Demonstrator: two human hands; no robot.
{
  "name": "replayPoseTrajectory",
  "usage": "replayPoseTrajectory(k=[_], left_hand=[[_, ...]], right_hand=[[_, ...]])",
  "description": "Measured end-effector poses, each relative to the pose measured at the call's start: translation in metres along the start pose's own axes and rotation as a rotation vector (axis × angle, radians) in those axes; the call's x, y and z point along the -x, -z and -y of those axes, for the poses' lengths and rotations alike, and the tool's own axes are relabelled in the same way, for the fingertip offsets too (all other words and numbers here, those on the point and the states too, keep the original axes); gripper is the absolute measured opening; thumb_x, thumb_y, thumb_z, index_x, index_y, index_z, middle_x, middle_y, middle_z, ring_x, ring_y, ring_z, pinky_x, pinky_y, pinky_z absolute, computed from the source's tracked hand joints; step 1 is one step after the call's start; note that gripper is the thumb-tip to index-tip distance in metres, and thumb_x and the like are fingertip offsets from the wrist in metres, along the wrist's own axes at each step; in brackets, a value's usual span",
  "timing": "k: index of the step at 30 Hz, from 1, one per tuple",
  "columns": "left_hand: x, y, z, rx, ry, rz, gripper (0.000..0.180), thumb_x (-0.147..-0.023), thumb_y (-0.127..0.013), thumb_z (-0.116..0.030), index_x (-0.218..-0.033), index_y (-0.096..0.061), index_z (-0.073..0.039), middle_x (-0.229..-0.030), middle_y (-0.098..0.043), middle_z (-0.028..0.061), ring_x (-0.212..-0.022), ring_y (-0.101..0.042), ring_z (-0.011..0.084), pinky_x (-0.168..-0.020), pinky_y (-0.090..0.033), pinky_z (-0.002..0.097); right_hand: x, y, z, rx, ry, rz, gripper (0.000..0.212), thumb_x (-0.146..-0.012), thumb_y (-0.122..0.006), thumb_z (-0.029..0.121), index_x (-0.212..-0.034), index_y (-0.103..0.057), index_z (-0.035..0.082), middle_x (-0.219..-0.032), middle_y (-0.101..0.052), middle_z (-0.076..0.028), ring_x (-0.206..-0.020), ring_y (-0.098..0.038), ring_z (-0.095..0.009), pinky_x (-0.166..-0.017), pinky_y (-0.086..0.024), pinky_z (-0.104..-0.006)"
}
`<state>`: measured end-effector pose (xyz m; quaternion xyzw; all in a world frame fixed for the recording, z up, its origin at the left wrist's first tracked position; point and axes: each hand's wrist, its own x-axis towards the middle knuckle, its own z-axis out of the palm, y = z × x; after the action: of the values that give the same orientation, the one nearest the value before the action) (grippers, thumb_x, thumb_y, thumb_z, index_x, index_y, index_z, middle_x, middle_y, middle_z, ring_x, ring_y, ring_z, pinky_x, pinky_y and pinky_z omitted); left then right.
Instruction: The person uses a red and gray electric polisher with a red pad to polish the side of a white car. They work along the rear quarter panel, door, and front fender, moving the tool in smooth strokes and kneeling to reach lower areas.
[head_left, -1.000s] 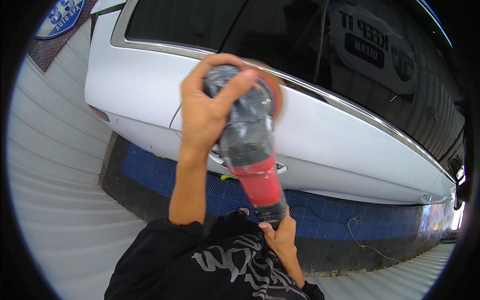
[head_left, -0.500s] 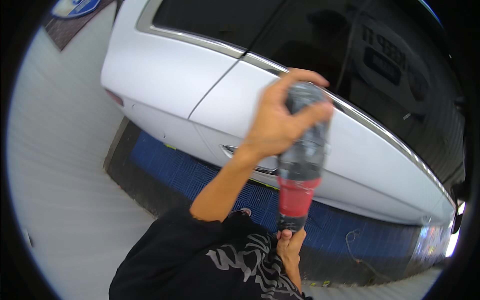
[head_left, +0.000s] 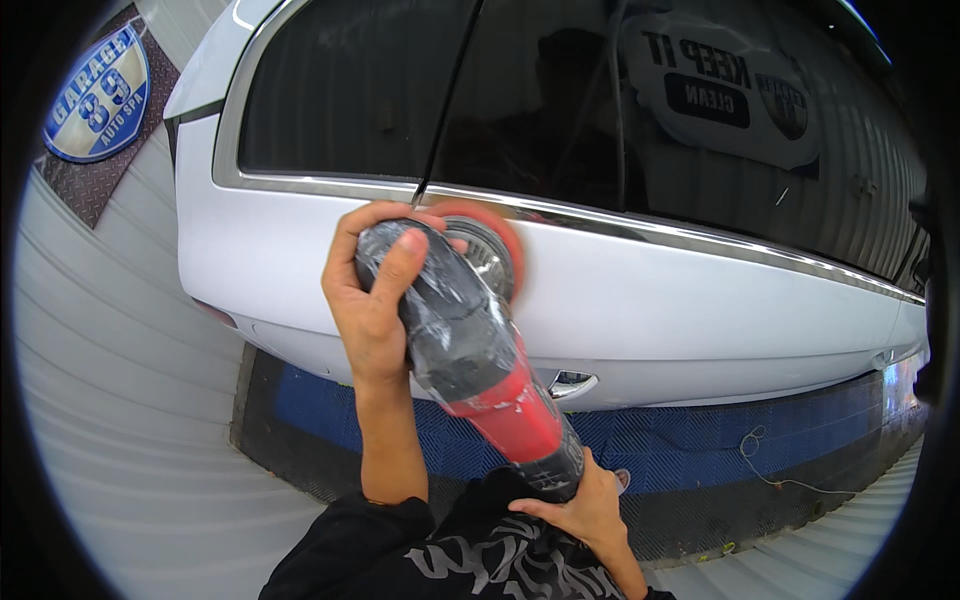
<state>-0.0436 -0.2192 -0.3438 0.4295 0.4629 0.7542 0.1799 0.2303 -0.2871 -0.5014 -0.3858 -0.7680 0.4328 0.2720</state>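
A black and red car polisher (head_left: 460,345) slants across the side of a white car (head_left: 650,300). My left hand (head_left: 368,300) wraps over its head end, the thumb lying on top of the smeared black housing. Round the black rear end of the body closes my right hand (head_left: 592,508). The round red pad (head_left: 507,240) shows beyond the head, at the white panel just below the chrome window trim (head_left: 700,243); its edge is blurred. Part of the pad is hidden behind the housing and my left fingers.
Dark windows (head_left: 330,110) stretch above the trim. Below the polisher sits a chrome door handle (head_left: 573,384). Blue floor tiles (head_left: 690,450) run along the car, with a thin cord (head_left: 770,480) at the right. A corrugated wall (head_left: 110,350) with an oval sign (head_left: 98,95) stands left.
The polisher's head has swung left along the car, from near upright to slanting, and its red pad now shows. Both hands keep their grip. The view has turned, too.
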Motion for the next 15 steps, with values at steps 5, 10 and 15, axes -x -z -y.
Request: replayPoseTrajectory(k=[5,10,15], left_hand=[[0.013,-0.049,0.010,0.019,0.006,0.150,0.026,-0.095,-0.074,-0.010,-0.117,-0.064,0.001,-0.103,-0.073,0.0165,-0.092,-0.077,0.0263,-0.081,-0.065,0.0383],[0.027,-0.124,0.029,-0.026,-0.136,0.379,0.023,-0.093,-0.080,-0.013,-0.111,-0.068,-0.004,-0.100,-0.073,0.0089,-0.090,-0.072,0.0176,-0.082,-0.059,0.0323],[0.046,-0.176,0.038,-0.079,-0.080,0.434,0.022,-0.090,-0.081,-0.018,-0.107,-0.071,-0.006,-0.092,-0.069,0.0061,-0.083,-0.067,0.0158,-0.079,-0.053,0.0330]], right_hand=[[0.014,0.016,-0.027,-0.090,-0.047,-0.110,0.070,-0.075,-0.096,0.042,-0.113,-0.064,-0.007,-0.087,-0.076,-0.018,-0.076,-0.078,-0.034,-0.072,-0.061,-0.0419],[0.039,0.031,-0.056,-0.198,-0.271,-0.229,0.036,-0.081,-0.091,0.020,-0.102,-0.073,-0.002,-0.087,-0.078,-0.014,-0.082,-0.079,-0.025,-0.075,-0.058,-0.0351],[0.062,0.036,-0.065,-0.365,-0.335,-0.417,0.018,-0.084,-0.086,0.007,-0.091,-0.072,-0.002,-0.081,-0.074,-0.006,-0.070,-0.067,-0.014,-0.069,-0.053,-0.0320]])
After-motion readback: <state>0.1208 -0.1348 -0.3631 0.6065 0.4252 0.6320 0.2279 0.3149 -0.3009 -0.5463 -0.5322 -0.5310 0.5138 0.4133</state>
